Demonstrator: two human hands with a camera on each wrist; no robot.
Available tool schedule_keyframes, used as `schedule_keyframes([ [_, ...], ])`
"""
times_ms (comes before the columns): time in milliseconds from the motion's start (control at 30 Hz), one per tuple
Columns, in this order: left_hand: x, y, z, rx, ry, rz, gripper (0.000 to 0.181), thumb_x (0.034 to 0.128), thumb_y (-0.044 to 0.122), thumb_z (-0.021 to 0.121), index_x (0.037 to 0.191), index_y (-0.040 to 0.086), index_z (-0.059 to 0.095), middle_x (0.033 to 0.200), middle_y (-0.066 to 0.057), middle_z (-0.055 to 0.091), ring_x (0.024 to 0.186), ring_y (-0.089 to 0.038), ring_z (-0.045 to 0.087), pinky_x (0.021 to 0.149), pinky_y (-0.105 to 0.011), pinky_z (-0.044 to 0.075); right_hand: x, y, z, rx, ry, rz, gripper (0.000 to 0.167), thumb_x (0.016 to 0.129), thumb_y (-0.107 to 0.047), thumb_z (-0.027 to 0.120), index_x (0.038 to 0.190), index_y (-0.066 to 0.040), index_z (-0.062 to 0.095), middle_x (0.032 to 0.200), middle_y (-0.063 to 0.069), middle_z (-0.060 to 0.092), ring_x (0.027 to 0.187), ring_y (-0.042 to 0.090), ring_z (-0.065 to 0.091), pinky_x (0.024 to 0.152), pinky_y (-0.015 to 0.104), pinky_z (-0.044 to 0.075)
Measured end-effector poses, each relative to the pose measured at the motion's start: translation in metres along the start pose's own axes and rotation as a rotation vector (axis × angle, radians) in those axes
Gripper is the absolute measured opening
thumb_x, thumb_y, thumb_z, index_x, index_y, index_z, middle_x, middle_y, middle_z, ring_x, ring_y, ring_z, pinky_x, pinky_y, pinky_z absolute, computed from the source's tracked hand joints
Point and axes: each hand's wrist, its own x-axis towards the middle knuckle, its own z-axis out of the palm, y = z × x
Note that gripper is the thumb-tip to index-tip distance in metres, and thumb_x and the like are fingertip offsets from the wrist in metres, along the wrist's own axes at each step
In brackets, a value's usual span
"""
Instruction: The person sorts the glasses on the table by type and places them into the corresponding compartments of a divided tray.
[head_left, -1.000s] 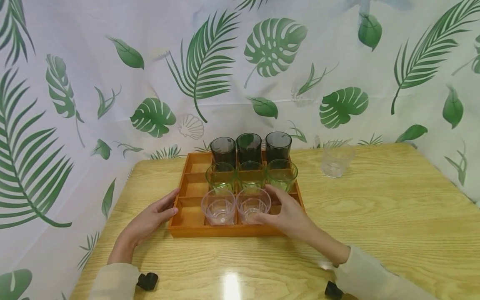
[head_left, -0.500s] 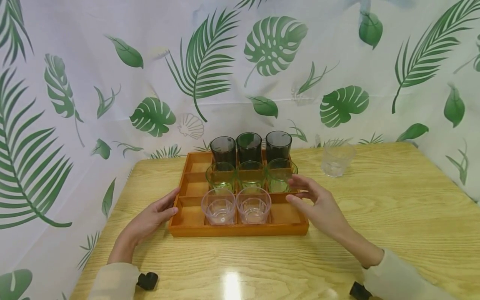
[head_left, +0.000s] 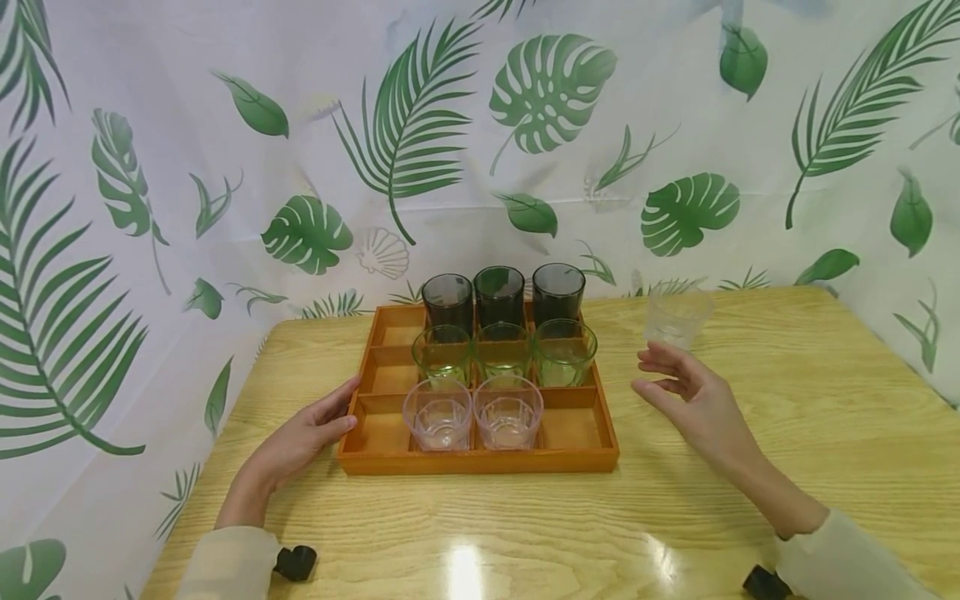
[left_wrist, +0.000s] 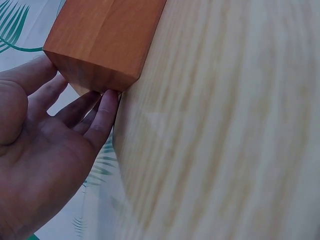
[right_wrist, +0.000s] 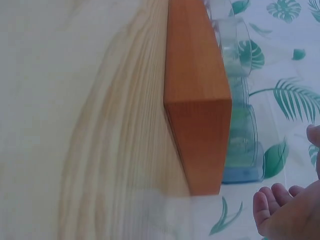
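My left hand (head_left: 296, 446) rests its fingertips against the left side of a wooden compartment tray (head_left: 465, 461); the left wrist view shows its loosely extended fingers (left_wrist: 102, 120) touching the tray's wall (left_wrist: 100, 75). Two clear glasses, a left one (head_left: 438, 417) and a right one (head_left: 507, 417), stand in the tray's front row. The front-right compartment (head_left: 573, 427) holds no glass. To the right of the tray, my right hand (head_left: 708, 417) hovers with fingers relaxed and nothing held. Just beyond its fingertips stands another clear glass (head_left: 678, 312) on the table.
Green-tinted glasses, one of them at right (head_left: 564, 354), fill part of the middle row. Dark grey glasses, one of them at right (head_left: 557, 292), stand in the back row. Left compartments (head_left: 381, 427) hold no glasses. A leaf-patterned cloth (head_left: 450, 167) rises behind the wood-grain table (head_left: 780, 375).
My right hand has let go of the front-row clear glass beside it and moved right, off the tray, toward the loose clear glass. The left hand has stayed at the tray.
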Motion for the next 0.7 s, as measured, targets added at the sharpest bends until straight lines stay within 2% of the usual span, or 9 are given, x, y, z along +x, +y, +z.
schedule_keyframes([
  [100,0.0,0.0,0.0,-0.004,-0.001,0.002,0.068,0.1106,0.021,0.052,0.168,0.014,0.015,0.173,-0.012,0.006,0.158,-0.035,0.003,0.123,-0.051,0.011,0.0,0.005,-0.009,0.001,0.022,0.004,0.053,0.1,-0.004,0.069,0.148,0.006,0.049,0.127,-0.013,0.063,0.116,0.004,0.061,0.092,0.011,0.049],
  [267,0.001,0.0,0.001,-0.006,-0.004,0.004,0.068,0.1107,0.02,0.051,0.167,0.014,0.015,0.173,-0.012,0.006,0.158,-0.035,0.003,0.123,-0.05,0.012,-0.001,0.016,-0.023,-0.036,0.041,0.034,0.056,0.099,-0.006,0.07,0.149,0.007,0.048,0.126,-0.017,0.062,0.113,-0.004,0.06,0.089,0.009,0.049],
  [567,0.001,-0.001,0.0,-0.005,0.002,0.004,0.069,0.11,0.022,0.053,0.167,0.014,0.015,0.173,-0.012,0.006,0.158,-0.035,0.002,0.123,-0.05,0.012,-0.003,0.029,-0.052,-0.144,0.083,0.109,0.058,0.101,-0.017,0.07,0.15,0.003,0.047,0.124,-0.021,0.059,0.113,-0.004,0.057,0.087,0.004,0.045],
  [700,0.0,-0.001,0.0,-0.002,0.003,0.001,0.069,0.1101,0.022,0.053,0.167,0.014,0.015,0.173,-0.012,0.006,0.158,-0.035,0.002,0.123,-0.05,0.012,-0.002,0.034,-0.062,-0.192,0.092,0.136,0.062,0.101,-0.023,0.071,0.152,0.002,0.046,0.126,-0.018,0.058,0.113,-0.008,0.054,0.086,0.003,0.044],
])
